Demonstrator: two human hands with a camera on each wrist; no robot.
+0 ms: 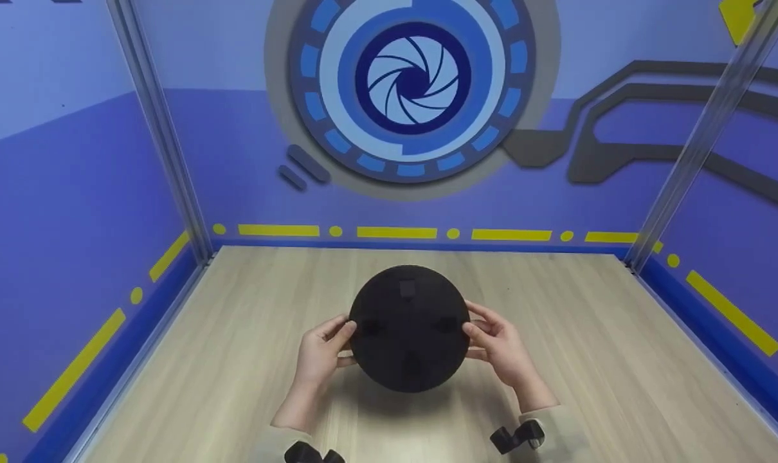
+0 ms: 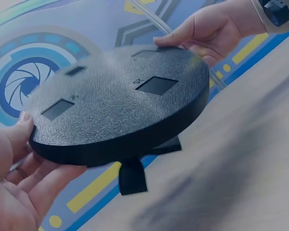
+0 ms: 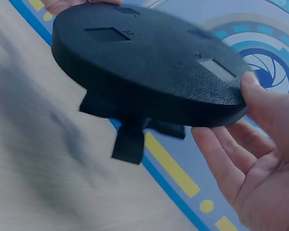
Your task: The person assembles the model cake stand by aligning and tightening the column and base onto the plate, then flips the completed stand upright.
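A round black disc point(image 1: 409, 347) with a thick rim is held up over the wooden table by both hands. Its textured face has several square recesses, and small raised figures show beside one of them in the left wrist view. Flat black tabs point(image 2: 133, 177) stick out beneath the disc. My left hand point(image 1: 320, 350) grips the left edge, thumb on the face side and fingers behind. On the opposite edge my right hand point(image 1: 505, 350) pinches the rim the same way, its fingers point(image 3: 226, 159) under the disc in the right wrist view.
The light wooden table point(image 1: 260, 289) lies under the hands. Blue printed panels point(image 1: 235, 161) enclose it at the back and both sides, with metal posts point(image 1: 164, 128) at the corners. Black wrist devices point(image 1: 517, 437) sit on both sleeves.
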